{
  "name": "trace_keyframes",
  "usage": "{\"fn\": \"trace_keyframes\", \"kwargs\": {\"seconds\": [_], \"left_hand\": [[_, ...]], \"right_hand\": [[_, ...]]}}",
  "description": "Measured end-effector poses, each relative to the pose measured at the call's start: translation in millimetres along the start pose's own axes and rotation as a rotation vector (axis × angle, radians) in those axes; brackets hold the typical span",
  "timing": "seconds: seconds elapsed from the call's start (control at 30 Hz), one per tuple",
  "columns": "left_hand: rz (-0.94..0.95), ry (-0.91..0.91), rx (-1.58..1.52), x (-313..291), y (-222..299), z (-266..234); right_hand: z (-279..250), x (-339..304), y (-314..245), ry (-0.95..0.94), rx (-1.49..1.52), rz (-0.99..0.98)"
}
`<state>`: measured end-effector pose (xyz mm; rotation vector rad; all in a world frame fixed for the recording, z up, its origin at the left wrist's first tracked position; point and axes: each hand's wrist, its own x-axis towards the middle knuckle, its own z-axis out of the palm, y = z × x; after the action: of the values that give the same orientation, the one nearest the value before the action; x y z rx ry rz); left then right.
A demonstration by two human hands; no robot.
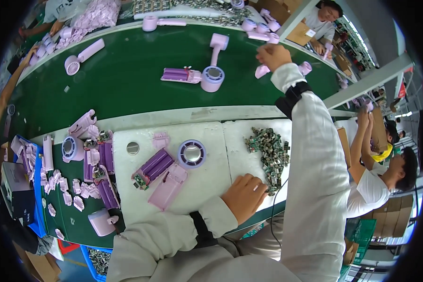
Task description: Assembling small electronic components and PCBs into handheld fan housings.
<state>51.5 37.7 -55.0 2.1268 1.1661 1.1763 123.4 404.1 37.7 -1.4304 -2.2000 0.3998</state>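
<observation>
My left hand [244, 197] rests at the front edge of a white foam board [211, 188], its fingers laid out toward a heap of small circuit boards [269, 157]. It holds nothing that I can see. My right hand [273, 57] reaches over the green conveyor belt, fingers loosely bent and apart. Just below it is a lilac plastic piece [262, 71], which it does not seem to grip. On the board lie a purple battery housing [154, 167] with a circuit board, a lilac handle shell [168, 187], a round fan head [191, 153] and a metal disc [133, 148].
Several lilac handheld fans stand or lie on the green belt [136, 89], one with its handle opened [181, 75]. Left of the board are loose shells, battery housings and a fan head [101, 222], beside a blue bin [38, 188]. Other people work on the far side and at right.
</observation>
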Motion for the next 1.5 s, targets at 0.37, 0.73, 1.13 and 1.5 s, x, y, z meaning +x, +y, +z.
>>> {"fn": "trace_keyframes", "kwargs": {"seconds": [0.37,0.73,1.13,1.5], "left_hand": [[-0.140,-0.075,-0.209,9,11,-2],[-0.636,0.161,-0.958,-6,32,-16],[-0.425,0.222,-0.538,-50,40,-84],[-0.749,0.341,-0.909,-56,30,-76]], "right_hand": [[75,38,-20,-0.292,-0.364,-0.014],[-85,-180,-61,-0.342,0.458,-0.017],[-27,-337,-105,-0.354,-0.300,-0.311],[4,-314,-101,-0.291,0.261,-0.401]]}}
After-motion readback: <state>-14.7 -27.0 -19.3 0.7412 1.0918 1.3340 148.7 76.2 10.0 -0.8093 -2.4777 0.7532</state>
